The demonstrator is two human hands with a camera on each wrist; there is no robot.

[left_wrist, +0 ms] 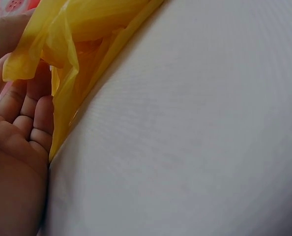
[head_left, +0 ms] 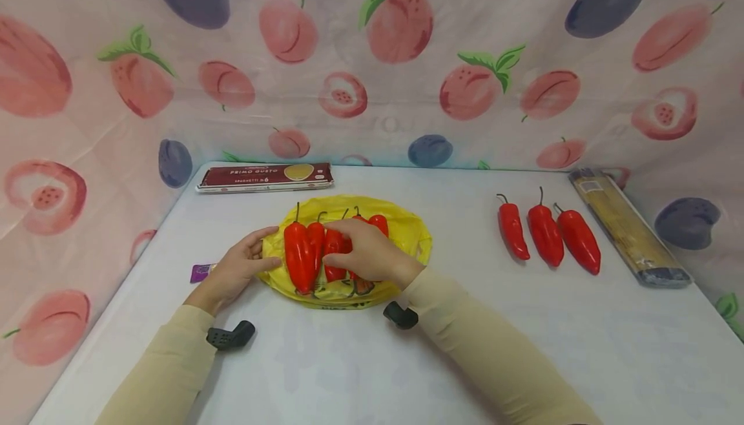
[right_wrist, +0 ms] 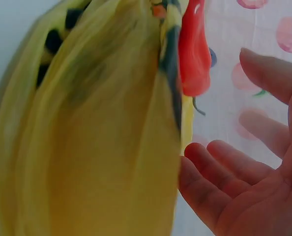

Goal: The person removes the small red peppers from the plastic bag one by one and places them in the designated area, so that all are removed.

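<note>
Left hand (head_left: 237, 271) loosely spread against yellow plastic bag (head_left: 410, 228); right hand (head_left: 370, 250) spread above it, both empty; grasp glossy red peppers (head_left: 299, 257) mid-body.

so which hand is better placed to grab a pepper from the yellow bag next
Probably the right hand: it's open above the red peppers, while the left hand is at the left edge of the yellow bag.

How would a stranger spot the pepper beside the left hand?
On the white table, find the yellow bag with its row of red peppers. Go to the leftmost pepper, nearest the left hand. It shows whole from stem to tip, while its neighbours are partly covered.
</note>
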